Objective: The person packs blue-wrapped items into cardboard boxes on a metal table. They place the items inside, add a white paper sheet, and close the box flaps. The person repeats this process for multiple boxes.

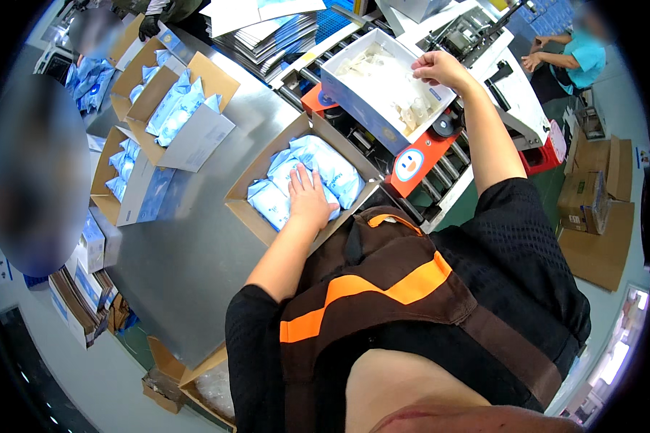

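My left hand [310, 198] lies flat, fingers spread, on plump light-blue packets [328, 169]. The packets fill an open cardboard box [249, 186] on the metal table in front of me. Over the right end of a white-and-blue carton [365, 112], my right hand [439, 68] is held with its fingers curled together in a pinch. Whatever may be between those fingertips is too small to make out. Inside the carton are small translucent pieces [412, 112], heaped toward its two ends.
Several open boxes of blue packets [180, 108] stand on the metal table [188, 249] at left. A roller conveyor [440, 184] with a white machine [516, 108] runs at right. Flat cartons [267, 36] are stacked at the back. Co-workers are at far left and far right [585, 61].
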{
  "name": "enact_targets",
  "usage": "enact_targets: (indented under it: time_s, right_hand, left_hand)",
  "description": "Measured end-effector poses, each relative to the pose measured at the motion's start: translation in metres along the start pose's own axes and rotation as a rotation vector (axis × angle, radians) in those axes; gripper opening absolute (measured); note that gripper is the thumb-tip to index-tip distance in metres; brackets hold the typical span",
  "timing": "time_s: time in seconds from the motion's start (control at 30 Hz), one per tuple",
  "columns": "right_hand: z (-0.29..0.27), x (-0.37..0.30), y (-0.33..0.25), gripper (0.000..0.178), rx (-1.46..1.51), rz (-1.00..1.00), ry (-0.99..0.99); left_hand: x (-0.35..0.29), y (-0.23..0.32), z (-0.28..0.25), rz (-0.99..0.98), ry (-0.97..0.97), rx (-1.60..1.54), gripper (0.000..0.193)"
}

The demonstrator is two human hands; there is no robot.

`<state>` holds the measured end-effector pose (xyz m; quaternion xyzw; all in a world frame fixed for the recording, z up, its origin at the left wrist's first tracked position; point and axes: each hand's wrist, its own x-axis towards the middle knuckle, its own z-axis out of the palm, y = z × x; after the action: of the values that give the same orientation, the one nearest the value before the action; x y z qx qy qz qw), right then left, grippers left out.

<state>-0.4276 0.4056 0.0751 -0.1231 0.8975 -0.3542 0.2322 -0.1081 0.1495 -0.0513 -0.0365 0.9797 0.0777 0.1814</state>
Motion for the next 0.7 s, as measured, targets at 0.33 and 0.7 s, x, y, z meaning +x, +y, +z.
enact_targets:
  time_s: [0.33,0.7]
  right_hand:
    - [0.198,-0.067,-0.136,0.013,-0.108,-0.772,-0.278]
    - [0.266,-0.080,-0.097,0.032,-0.586,-1.225,0.052]
  left_hand:
    - [-0.002,0.008,0.021,-0.062,-0.021,0.020,0.091]
    - [-0.044,-0.025,0.024,0.047,0.176,-0.306,0.051]
